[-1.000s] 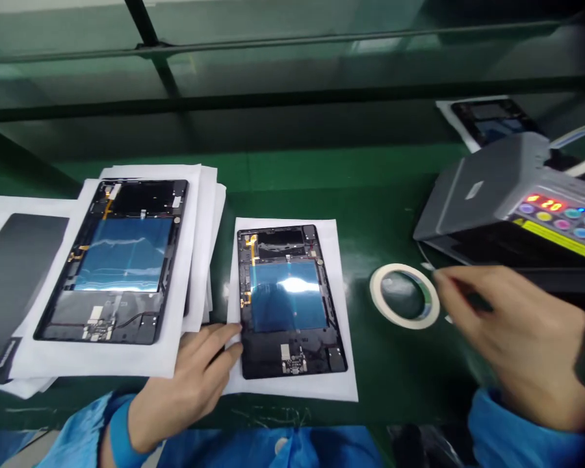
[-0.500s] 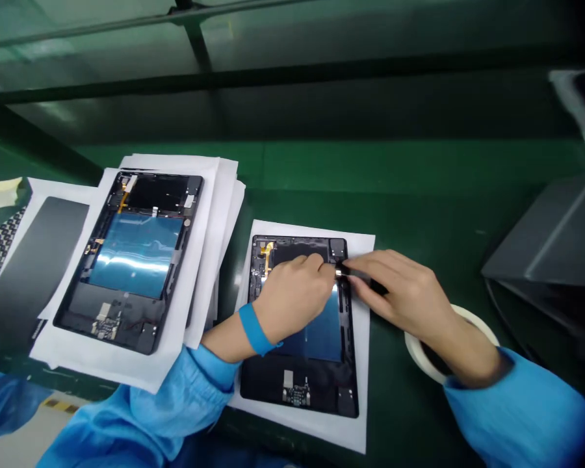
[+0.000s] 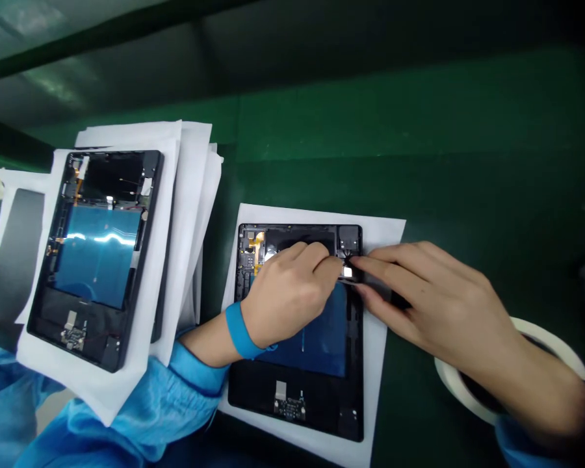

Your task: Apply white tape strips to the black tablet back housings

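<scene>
An opened tablet [image 3: 253, 383] lies on white paper [image 3: 383, 244], its blue battery [image 3: 322, 338] and circuit boards showing. My left hand [image 3: 295, 292], with a blue wrist strap [image 3: 238, 330], is curled over the upper part of the tablet, its fingertips pinched near the right edge. From the right, my right hand [image 3: 433, 299] reaches in, thumb and forefinger closed on a small silver-faced part [image 3: 348, 272] below the tablet's top right corner. The left fingertips meet this part too; what they hold is hidden.
A second opened tablet [image 3: 85, 260] rests on a stack of papered pieces [image 3: 188, 195] at left. Beyond it are a grey panel [image 3: 17, 247] and part of another person's sleeve [image 3: 10, 383]. A roll of tape [image 3: 461, 390] lies under my right forearm, on the green table [image 3: 297, 175].
The view has shifted closer and tilted. Both hands stay at the same spot of the tablet, and the silver-faced part shows more plainly between the fingertips.
</scene>
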`<state>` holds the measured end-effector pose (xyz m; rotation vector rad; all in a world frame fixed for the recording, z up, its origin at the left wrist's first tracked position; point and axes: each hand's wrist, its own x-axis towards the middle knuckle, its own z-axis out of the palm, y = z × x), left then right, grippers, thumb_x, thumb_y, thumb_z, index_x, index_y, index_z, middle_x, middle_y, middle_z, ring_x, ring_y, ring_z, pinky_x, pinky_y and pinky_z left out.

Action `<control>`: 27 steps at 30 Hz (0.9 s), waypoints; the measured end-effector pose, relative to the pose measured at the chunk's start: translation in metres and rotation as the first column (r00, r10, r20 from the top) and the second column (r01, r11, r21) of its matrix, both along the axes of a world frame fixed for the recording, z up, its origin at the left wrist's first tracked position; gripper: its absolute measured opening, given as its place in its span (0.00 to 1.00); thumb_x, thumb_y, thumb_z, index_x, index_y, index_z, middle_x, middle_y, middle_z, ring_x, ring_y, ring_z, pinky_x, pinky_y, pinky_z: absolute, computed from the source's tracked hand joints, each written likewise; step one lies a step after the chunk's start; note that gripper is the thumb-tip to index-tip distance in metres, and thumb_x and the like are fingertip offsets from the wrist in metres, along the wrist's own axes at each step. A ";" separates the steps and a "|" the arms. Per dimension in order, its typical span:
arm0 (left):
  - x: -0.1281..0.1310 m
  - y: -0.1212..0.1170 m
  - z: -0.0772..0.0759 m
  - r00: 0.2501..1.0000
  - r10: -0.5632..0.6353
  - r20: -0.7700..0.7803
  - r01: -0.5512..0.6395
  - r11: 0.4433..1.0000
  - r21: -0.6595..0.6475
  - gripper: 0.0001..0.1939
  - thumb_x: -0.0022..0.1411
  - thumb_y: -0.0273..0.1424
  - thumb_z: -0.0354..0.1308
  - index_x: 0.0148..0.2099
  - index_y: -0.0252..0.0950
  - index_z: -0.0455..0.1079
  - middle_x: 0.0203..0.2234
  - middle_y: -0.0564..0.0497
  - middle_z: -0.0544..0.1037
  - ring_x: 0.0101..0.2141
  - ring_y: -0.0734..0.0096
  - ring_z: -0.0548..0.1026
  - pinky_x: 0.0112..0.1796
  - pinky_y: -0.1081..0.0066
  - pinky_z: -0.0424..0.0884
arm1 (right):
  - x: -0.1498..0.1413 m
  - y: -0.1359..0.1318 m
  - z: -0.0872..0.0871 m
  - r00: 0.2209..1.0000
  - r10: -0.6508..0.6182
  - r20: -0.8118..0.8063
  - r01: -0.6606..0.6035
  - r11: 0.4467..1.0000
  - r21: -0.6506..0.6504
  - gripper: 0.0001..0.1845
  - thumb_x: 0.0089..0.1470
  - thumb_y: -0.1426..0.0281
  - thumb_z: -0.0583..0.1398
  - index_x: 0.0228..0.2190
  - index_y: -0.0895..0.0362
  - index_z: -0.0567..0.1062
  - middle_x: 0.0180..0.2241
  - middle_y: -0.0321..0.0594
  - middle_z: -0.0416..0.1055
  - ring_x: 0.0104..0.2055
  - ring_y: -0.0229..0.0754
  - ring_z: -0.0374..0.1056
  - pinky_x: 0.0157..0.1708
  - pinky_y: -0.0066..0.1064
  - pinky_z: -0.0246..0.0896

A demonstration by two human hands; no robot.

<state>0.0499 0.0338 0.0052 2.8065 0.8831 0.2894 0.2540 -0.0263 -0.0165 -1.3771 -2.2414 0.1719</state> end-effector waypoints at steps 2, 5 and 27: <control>0.000 0.000 -0.001 1.000 0.001 0.000 -0.001 1.000 -0.001 0.11 0.71 0.24 0.50 0.39 0.34 0.73 0.32 0.49 0.74 0.32 0.67 0.71 0.35 0.67 0.71 | 0.000 0.000 0.000 1.000 0.006 0.011 -0.006 1.000 0.007 0.13 0.60 0.70 0.61 0.46 0.61 0.74 0.40 0.44 0.75 0.40 0.44 0.70 0.40 0.37 0.67; 0.000 0.001 -0.001 1.000 0.001 -0.004 -0.001 1.000 -0.005 0.11 0.72 0.24 0.50 0.39 0.34 0.73 0.32 0.49 0.74 0.32 0.67 0.71 0.35 0.67 0.71 | 0.000 -0.001 0.000 0.999 0.014 0.041 -0.014 1.000 0.017 0.14 0.59 0.70 0.62 0.47 0.62 0.74 0.40 0.45 0.75 0.39 0.44 0.69 0.38 0.36 0.65; 0.002 0.002 -0.012 0.986 0.081 0.142 -0.065 0.991 -0.115 0.14 0.72 0.28 0.49 0.37 0.33 0.74 0.32 0.49 0.74 0.33 0.66 0.69 0.36 0.66 0.70 | -0.009 -0.005 0.012 0.939 0.000 0.343 -0.041 0.993 0.115 0.13 0.61 0.68 0.60 0.45 0.61 0.77 0.37 0.41 0.76 0.36 0.41 0.66 0.33 0.34 0.57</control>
